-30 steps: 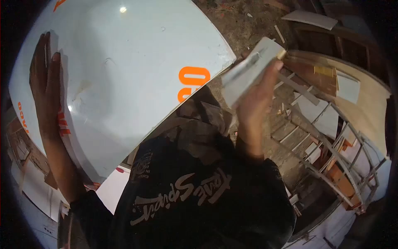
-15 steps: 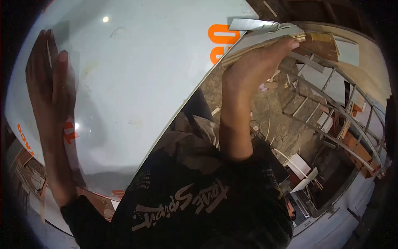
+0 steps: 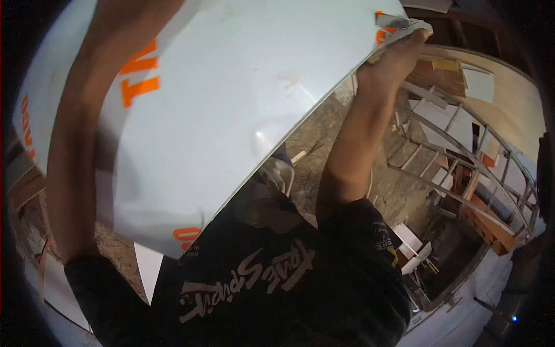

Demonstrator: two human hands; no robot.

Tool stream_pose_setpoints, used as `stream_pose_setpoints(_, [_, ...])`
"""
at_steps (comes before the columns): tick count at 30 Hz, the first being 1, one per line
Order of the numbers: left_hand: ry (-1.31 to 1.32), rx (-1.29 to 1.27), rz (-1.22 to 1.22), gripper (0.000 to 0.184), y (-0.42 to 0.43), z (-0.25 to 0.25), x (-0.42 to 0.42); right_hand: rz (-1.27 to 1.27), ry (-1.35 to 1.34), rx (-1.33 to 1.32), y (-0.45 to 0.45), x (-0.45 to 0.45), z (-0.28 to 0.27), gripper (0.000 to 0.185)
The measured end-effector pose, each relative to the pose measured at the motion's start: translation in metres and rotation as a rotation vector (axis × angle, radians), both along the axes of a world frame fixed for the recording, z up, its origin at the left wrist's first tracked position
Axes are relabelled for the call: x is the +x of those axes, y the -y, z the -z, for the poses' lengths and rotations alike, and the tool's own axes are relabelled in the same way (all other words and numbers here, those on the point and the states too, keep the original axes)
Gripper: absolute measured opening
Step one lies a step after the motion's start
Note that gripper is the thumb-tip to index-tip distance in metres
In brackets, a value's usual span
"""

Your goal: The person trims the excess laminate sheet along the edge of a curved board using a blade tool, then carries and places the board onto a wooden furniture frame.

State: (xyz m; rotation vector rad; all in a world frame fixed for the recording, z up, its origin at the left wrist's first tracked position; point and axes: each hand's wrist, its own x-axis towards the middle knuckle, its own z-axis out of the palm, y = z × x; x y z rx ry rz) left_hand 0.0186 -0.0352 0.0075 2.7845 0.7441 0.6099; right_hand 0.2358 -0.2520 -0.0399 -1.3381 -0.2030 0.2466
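A large white sheet (image 3: 231, 98) with orange lettering fills the upper left and middle, its near edge running diagonally in front of my body. My left forearm crosses over the sheet's left part, and the left hand is cut off by the top of the view. At the sheet's upper right edge, my right hand (image 3: 399, 55) is closed on a pale, flat piece with a layered edge (image 3: 417, 26). A thin strip (image 3: 391, 21) sticks out from that piece over the sheet's orange print.
Right of my right arm, a metal ladder-like frame (image 3: 457, 194) lies among boards and scraps on the dirty floor (image 3: 324, 136). A pale panel (image 3: 514, 95) stands behind it. An orange-brown wooden piece (image 3: 488, 225) is at the lower right.
My left hand has moved up out of view. My right hand has gone up and right with the pale piece. The sheet's lettering has shifted up and right.
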Motion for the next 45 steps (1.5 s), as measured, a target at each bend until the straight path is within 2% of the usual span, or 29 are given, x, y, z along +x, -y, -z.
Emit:
stream_pose_setpoints(2, [-0.094,0.099,-0.091,0.060,-0.002,-0.007,-0.002,-0.052,-0.052,0.029,-0.002,-0.003,-0.002,0.059])
stream_pose_setpoints(4, [-0.103,0.061,-0.040,0.062,-0.005,-0.012,-0.001,-0.018,-0.120,0.018,-0.003,-0.003,-0.007,0.059])
stream_pose_setpoints(8, [-0.068,0.070,-0.084,0.062,0.002,-0.014,0.002,-0.082,-0.058,0.093,-0.004,-0.005,0.000,0.058])
stream_pose_setpoints(10, [-0.071,0.018,-0.065,0.062,-0.002,-0.015,-0.001,-0.029,-0.008,0.106,-0.008,-0.011,0.001,0.051])
stream_pose_setpoints(13, [-0.105,-0.036,-0.030,0.064,-0.004,-0.021,0.001,0.074,0.010,0.067,-0.018,-0.026,-0.010,0.052])
stream_pose_setpoints(16, [-0.165,-0.159,-0.178,0.066,0.006,-0.030,0.007,0.035,-0.005,0.079,-0.012,-0.037,-0.007,0.053])
stream_pose_setpoints(18, [-0.137,-0.086,-0.127,0.067,0.008,-0.028,0.004,-0.008,0.032,0.156,-0.016,-0.041,-0.006,0.053])
stream_pose_setpoints(20, [-0.135,0.009,-0.083,0.068,0.005,-0.019,0.000,0.075,-0.048,0.211,-0.026,-0.063,-0.029,0.053])
stream_pose_setpoints(22, [-0.163,0.120,-0.044,0.071,-0.009,-0.008,-0.001,0.062,0.007,0.188,-0.025,-0.066,-0.030,0.053])
stream_pose_setpoints(24, [-0.201,0.213,0.055,0.076,-0.014,-0.004,-0.003,-0.044,0.172,0.070,-0.014,-0.058,-0.007,0.054])
stream_pose_setpoints(25, [-0.212,0.266,0.107,0.078,-0.017,-0.004,-0.003,-0.013,0.140,0.056,-0.015,-0.059,-0.006,0.054])
stream_pose_setpoints(28, [-0.235,0.230,0.319,0.085,-0.023,-0.014,-0.007,0.094,0.039,-0.006,-0.021,-0.068,-0.014,0.054])
stream_pose_setpoints(32, [-0.241,0.188,0.396,0.088,-0.035,-0.014,-0.001,0.075,0.105,-0.060,-0.011,-0.063,-0.006,0.051])
stream_pose_setpoints(34, [-0.202,0.151,0.449,0.088,-0.042,-0.014,0.005,0.074,0.078,0.022,-0.019,-0.074,-0.011,0.050])
stream_pose_setpoints(39, [-0.262,0.068,0.406,0.085,-0.053,-0.019,0.030,0.043,0.128,0.027,-0.015,-0.086,-0.012,0.048])
stream_pose_setpoints(40, [-0.288,0.067,0.384,0.085,-0.053,-0.019,0.031,0.100,0.027,0.094,-0.022,-0.092,-0.015,0.051])
stream_pose_setpoints(45, [-0.158,0.017,0.439,0.085,-0.052,-0.021,0.019,0.087,0.068,0.023,-0.013,-0.105,-0.017,0.053])
